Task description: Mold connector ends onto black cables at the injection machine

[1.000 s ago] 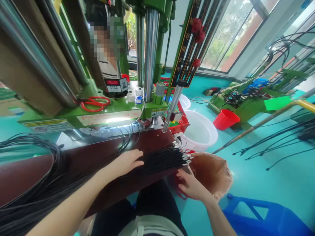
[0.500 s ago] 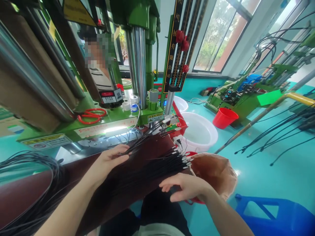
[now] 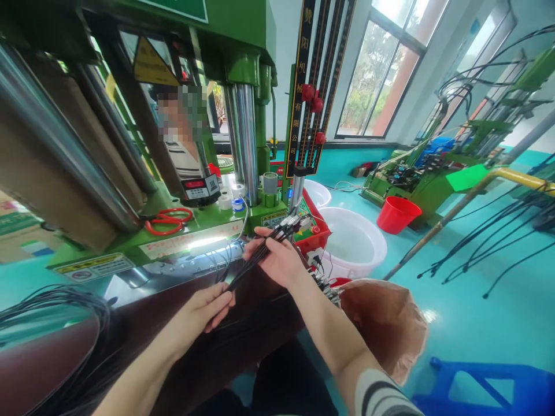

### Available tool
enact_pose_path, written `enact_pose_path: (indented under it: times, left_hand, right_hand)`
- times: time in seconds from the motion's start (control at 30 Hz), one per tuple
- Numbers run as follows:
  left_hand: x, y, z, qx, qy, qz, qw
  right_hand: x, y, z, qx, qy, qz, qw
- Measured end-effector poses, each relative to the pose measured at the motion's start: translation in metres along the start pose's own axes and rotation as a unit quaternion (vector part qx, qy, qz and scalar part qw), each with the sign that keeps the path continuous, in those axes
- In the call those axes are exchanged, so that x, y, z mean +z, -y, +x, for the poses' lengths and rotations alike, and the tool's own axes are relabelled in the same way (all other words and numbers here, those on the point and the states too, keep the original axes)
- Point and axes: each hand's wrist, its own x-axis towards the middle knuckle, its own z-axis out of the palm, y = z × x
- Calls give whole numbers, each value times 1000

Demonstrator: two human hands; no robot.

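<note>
A small bunch of thin black cables (image 3: 255, 257) with metal plug ends is lifted off the dark red bench top (image 3: 182, 292). My left hand (image 3: 208, 309) pinches the bunch low down. My right hand (image 3: 277, 257) is closed around the same bunch higher up, just below the metal ends, which point toward the green press machine (image 3: 203, 222). More black cables with metal tips (image 3: 323, 283) lie on the bench edge under my right forearm. A thick loop of black cable (image 3: 65, 306) lies at the bench's left.
Red scissors (image 3: 167, 218) and tape rolls lie on the machine deck. A person sits behind the machine. White tubs (image 3: 353, 242), a red bucket (image 3: 396, 214), a brown bag (image 3: 385, 323) and a blue crate (image 3: 485, 384) stand on the teal floor at right. Cables hang from a yellow rail.
My left hand picked a few cables out of the flat bundle and raised them. My right hand left the bench edge, crossed over and closed on the bunch near its metal ends.
</note>
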Motion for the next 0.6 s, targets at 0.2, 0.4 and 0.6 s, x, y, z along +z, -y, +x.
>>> enact_pose_path:
  times: [0.2, 0.4, 0.6]
  left_hand:
    - [30, 17, -3, 62, -67, 202, 975]
    - [27, 20, 11, 30, -26, 398, 916]
    - [12, 15, 2, 87, -150, 348, 921]
  right_hand:
    - [0, 15, -12, 3, -16, -94, 995]
    - [-13, 18, -33, 3, -105, -132, 986]
    - [-30, -12, -62, 176, -129, -126, 968]
